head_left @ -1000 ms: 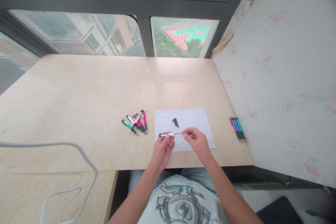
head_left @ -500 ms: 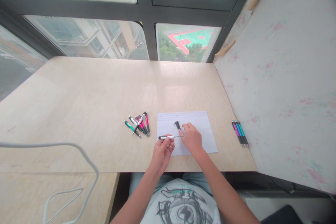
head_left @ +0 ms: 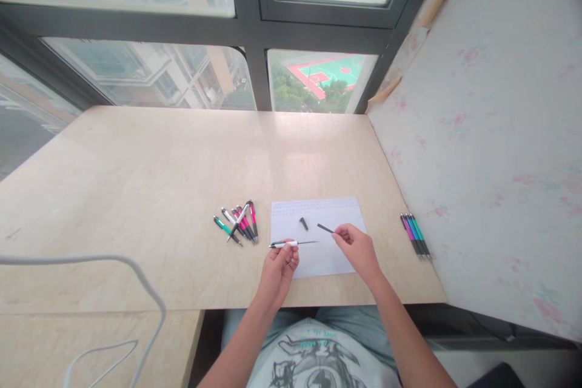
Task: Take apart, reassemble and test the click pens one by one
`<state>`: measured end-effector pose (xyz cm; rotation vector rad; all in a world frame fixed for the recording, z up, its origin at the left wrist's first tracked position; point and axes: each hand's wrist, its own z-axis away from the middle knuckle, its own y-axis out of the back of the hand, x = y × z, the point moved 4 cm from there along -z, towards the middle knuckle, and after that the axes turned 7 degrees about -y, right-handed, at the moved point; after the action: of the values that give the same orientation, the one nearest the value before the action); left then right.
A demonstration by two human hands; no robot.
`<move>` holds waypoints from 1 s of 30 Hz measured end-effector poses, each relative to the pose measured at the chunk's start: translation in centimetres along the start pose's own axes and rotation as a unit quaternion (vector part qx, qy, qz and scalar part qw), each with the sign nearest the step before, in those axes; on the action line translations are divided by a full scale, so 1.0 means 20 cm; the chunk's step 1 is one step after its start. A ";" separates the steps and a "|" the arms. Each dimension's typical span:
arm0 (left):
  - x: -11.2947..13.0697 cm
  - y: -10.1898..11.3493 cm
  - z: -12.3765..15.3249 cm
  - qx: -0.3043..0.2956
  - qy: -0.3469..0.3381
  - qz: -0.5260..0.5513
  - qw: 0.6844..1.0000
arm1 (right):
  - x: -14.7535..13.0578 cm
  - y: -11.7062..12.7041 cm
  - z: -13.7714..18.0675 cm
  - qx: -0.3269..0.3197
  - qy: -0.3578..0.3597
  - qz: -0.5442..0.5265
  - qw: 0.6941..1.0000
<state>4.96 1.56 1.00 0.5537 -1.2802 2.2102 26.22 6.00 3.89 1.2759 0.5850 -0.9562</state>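
Observation:
My left hand (head_left: 280, 265) pinches a white pen body (head_left: 286, 244) with a thin refill sticking out to the right. My right hand (head_left: 359, 247) is closed on a short black pen piece (head_left: 325, 228), held just above a white sheet of paper (head_left: 318, 236). A second small black part (head_left: 303, 223) lies on the paper between the two hands. Both hands hover over the paper near the table's front edge.
A loose pile of several pens (head_left: 237, 222) lies left of the paper. Three pens (head_left: 413, 234) lie side by side near the right wall (head_left: 491, 133). The wooden table (head_left: 159, 182) runs up to windows. A white cable (head_left: 113, 273) loops at lower left.
My right hand reached forward to the black parts on the paper, picked one up and drew back to the right with it. One small black part stays on the paper. The left hand kept the pen.

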 end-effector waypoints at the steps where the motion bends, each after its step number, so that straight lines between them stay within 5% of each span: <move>1: 0.00 0.00 0.00 0.000 0.001 0.000 1.000 | 0.01 0.03 0.02 -0.006 -0.004 -0.030 1.000; 7: -0.02 -0.03 0.00 -0.003 0.006 -0.011 1.000 | 0.02 0.14 0.10 -0.026 -0.002 -0.109 0.994; 17: -0.02 -0.04 0.01 0.005 0.007 -0.020 1.000 | -0.04 0.13 0.11 -0.019 -0.037 -0.223 0.974; 30: -0.05 -0.05 0.01 -0.015 0.013 -0.023 1.000 | -0.11 0.00 0.14 -0.051 -0.031 -0.227 0.972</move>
<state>6.34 1.65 1.14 0.5356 -1.2718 2.1506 24.73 3.84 6.43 1.0342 0.8883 -1.3181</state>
